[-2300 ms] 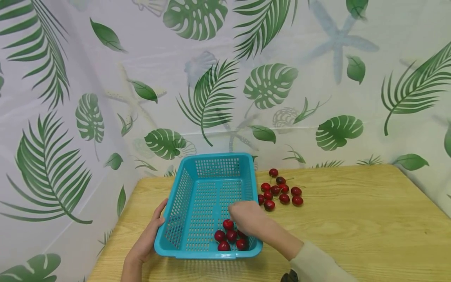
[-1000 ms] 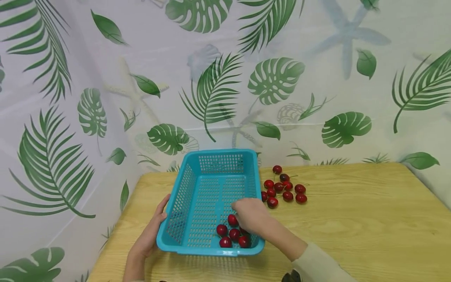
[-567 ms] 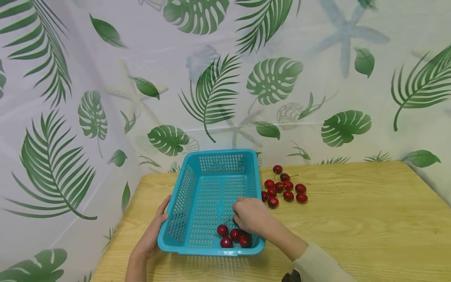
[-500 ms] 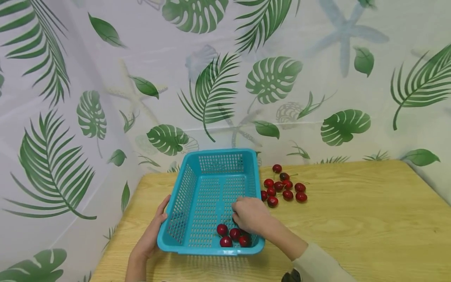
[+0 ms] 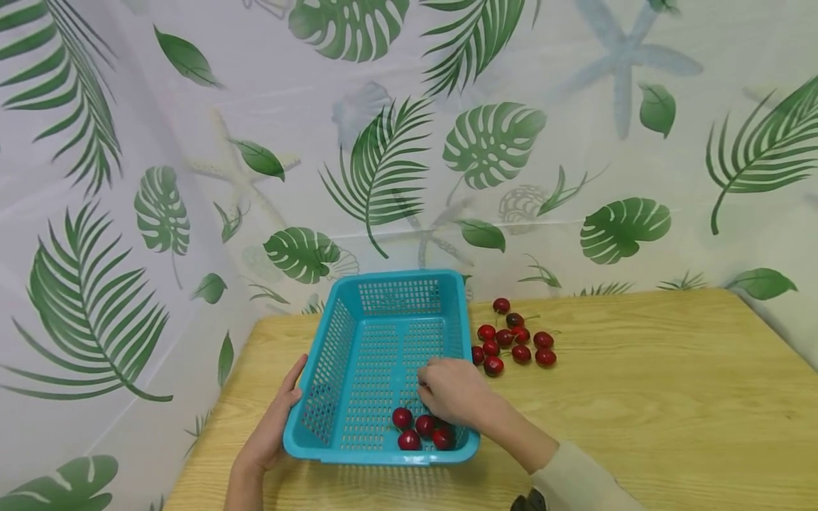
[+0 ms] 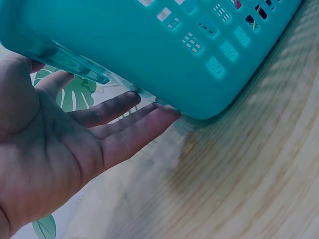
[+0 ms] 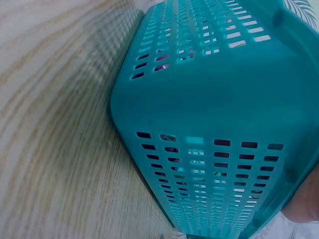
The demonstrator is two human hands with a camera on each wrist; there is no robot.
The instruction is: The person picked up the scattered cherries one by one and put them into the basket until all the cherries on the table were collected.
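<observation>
A blue plastic basket [image 5: 358, 455] with slotted walls stands on the wooden table, with several red cherries [image 5: 409, 440] in its near right corner. My left hand [image 5: 271, 426] is at the basket's left side. In the left wrist view, that hand's fairly straight fingers [image 6: 134, 134] reach along the wall under the rim. Over the right rim reaches my right hand [image 5: 455, 392], its fingers bent down beside the cherries inside. The fingertips are hidden behind the hand, so whether they pinch a cherry cannot be seen. The right wrist view shows mostly the basket's outer wall [image 7: 214, 99].
Right of the basket, a loose group of cherries with stems [image 5: 504, 338] lies on the wooden table [image 5: 639, 397]. A leaf-patterned cloth [image 5: 396, 142] hangs behind and to the left of the table.
My right hand has shifted slightly within the basket. A cherry that showed beside its fingers about a second ago is now hidden by the hand. The left hand stays at the basket's side.
</observation>
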